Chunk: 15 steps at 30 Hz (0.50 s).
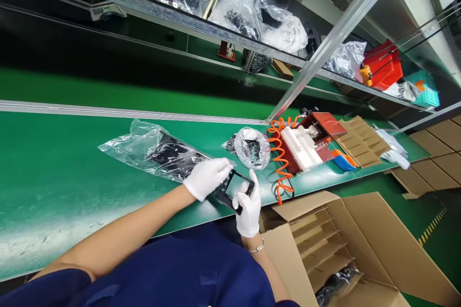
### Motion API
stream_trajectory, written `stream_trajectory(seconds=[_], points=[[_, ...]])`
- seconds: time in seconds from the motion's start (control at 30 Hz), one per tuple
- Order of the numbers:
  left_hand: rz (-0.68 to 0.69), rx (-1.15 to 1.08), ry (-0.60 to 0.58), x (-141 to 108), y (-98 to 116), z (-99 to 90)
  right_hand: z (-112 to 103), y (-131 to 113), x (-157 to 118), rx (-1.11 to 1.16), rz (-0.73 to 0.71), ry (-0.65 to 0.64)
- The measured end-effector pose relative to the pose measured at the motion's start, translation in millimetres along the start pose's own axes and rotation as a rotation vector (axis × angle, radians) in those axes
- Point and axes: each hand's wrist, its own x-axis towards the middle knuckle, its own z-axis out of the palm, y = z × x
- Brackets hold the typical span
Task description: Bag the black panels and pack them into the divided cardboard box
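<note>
A black rectangular frame [230, 191] with an opening in it is held over the bench's front edge. My right hand [248, 204], in a white glove, grips its right end. My left hand [209, 177], also gloved, has its fingers closed at the frame's upper left side; what they pinch there is too small to make out. Left of it, a clear plastic bag [144, 151] with black parts in it lies on the green bench [72, 172]. Beyond my hands sits an open clear bag [252, 147] of small black pieces.
An orange coiled hose [279, 153] lies beside a red and white fixture [304, 146]. Further right are cardboard dividers [362, 141] and a blue and orange item [344, 159]. An open divided carton [389, 244] stands below the bench. A shelf [180, 14] with bags runs overhead.
</note>
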Motion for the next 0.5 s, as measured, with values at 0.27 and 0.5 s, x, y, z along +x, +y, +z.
stream_trajectory(seconds=[0.27, 0.5], points=[[0.147, 0.127, -0.225, -29.0, 17.8, 12.5, 8.2, 12.9, 15.6, 0.095, 0.031, 0.148], [0.068, 0.169, -0.211, -12.3, 20.8, 1.4, 7.5, 43.7, 29.6, -0.323, -0.045, -0.222]])
